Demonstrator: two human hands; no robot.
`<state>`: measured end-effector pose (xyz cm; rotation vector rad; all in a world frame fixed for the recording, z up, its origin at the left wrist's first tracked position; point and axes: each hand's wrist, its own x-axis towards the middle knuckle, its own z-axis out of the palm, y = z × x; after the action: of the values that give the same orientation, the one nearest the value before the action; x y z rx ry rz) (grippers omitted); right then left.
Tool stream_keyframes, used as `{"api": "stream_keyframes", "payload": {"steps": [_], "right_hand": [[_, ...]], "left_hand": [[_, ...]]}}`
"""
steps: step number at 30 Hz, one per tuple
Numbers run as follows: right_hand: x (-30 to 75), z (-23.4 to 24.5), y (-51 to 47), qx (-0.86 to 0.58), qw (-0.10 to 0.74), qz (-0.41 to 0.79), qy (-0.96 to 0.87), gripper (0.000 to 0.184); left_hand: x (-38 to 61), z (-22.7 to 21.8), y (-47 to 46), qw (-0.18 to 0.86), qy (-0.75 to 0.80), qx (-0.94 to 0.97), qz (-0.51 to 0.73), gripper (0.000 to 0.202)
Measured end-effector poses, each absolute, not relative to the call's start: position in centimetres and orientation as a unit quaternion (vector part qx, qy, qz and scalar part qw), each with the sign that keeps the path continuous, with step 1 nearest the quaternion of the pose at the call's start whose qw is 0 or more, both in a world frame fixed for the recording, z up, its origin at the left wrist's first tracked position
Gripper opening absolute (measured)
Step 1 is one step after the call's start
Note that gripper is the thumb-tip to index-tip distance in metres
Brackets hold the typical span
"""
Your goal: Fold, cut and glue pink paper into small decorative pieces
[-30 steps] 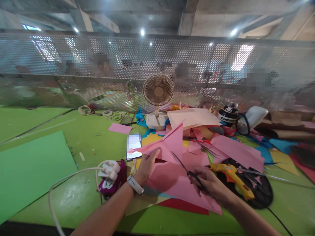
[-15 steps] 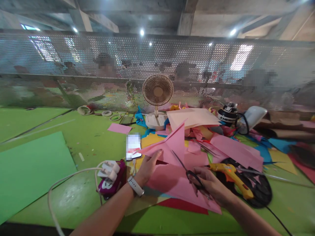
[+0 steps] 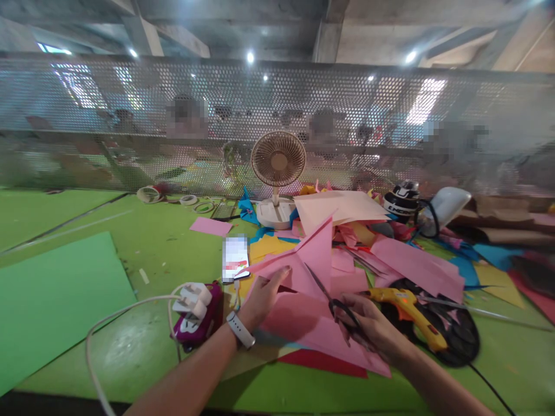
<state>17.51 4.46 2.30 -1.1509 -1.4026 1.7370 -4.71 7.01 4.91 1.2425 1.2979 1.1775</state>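
A folded sheet of pink paper with a pointed upper corner is pinched in my left hand, thumb on top. My right hand is closed round the black handles of a pair of scissors. The blades point up and left and lie against the pink paper; whether they are parted is hard to make out. Beneath both hands, more pink sheets lie over a red sheet. My left wrist wears a white band.
Left of my hands are a phone, a purple power strip with white plugs, and green paper. A yellow glue gun lies right. Behind stand a small fan, coloured paper scraps and a perforated metal screen.
My left hand and the folded pink paper have shifted slightly to the right. The scissors and my right hand have barely moved.
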Motion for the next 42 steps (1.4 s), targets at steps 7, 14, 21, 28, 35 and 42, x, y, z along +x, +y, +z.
{"api": "stream_keyframes", "payload": {"steps": [7,14,21,28,35,42], "right_hand": [[17.3,2.3,4.6,-0.441,0.319,0.651,-0.529,0.042],[17.3,2.1,4.7,-0.456,0.326,0.643,-0.522,0.044],[17.5,1.9,4.6,-0.437,0.334,0.649,-0.526,0.038],[17.3,2.1,4.7,-0.456,0.335,0.639,-0.521,0.043],[17.2,2.2,4.6,-0.455,0.331,0.653,-0.506,0.043],[17.0,1.7,4.8,-0.480,0.340,0.624,-0.514,0.047]], "left_hand": [[-4.7,4.3,7.1,0.474,0.545,0.516,0.460,0.018],[-4.5,5.0,6.8,0.491,0.532,0.501,0.473,0.022],[-4.4,4.1,6.7,0.524,0.526,0.512,0.431,0.032],[-4.4,3.9,6.8,0.526,0.520,0.520,0.427,0.033],[-4.3,3.5,6.7,0.557,0.490,0.513,0.432,0.038],[-4.4,4.0,6.6,0.569,0.482,0.504,0.435,0.035]]}}
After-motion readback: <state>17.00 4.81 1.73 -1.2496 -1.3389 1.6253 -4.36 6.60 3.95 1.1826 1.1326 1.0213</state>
